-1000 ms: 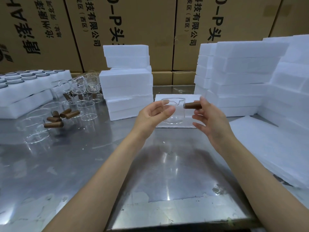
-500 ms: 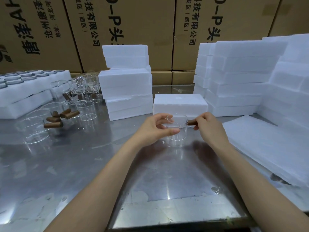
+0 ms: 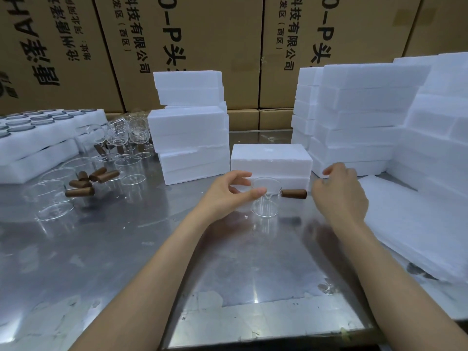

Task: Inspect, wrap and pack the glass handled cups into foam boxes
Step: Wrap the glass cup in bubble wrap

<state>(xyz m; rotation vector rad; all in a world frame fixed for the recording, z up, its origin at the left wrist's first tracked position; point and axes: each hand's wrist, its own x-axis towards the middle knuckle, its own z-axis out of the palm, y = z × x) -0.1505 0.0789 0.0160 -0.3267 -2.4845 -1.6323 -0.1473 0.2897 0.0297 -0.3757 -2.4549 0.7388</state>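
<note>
Glass handled cup (image 3: 264, 198) is seen upright on the steel table (image 3: 141, 249), just in front of a closed foam box (image 3: 271, 160). Its brown wooden handle (image 3: 294, 193) sticks out level toward the right, clear of both hands.

Left hand (image 3: 228, 195) is held at the cup's left side: thumb tip and forefinger are laid at the rim, the glass pinched lightly between them. Right hand (image 3: 340, 192) is found just beyond the handle's end, not touching it; fingers are loosely curled and nothing is held.

Edges: the near table edge (image 3: 266, 340) is seen low in frame. A flat pile of white foam sheets (image 3: 415, 224) lies to the right, its near corner reaching past the right forearm. Stacked foam boxes (image 3: 359, 127) are walled up behind it at right. A second stack of foam boxes (image 3: 190, 127) stands at centre-left, close beside the single box.

Open room: a wide stretch of bare steel is left between the cup and the near edge, crossed only by the two forearms.

At far left, more glass cups (image 3: 83, 183) are crowded with brown handles bunched together; foam trays (image 3: 38, 143) are stacked behind them. Printed cartons (image 3: 202, 34) close off the back.
</note>
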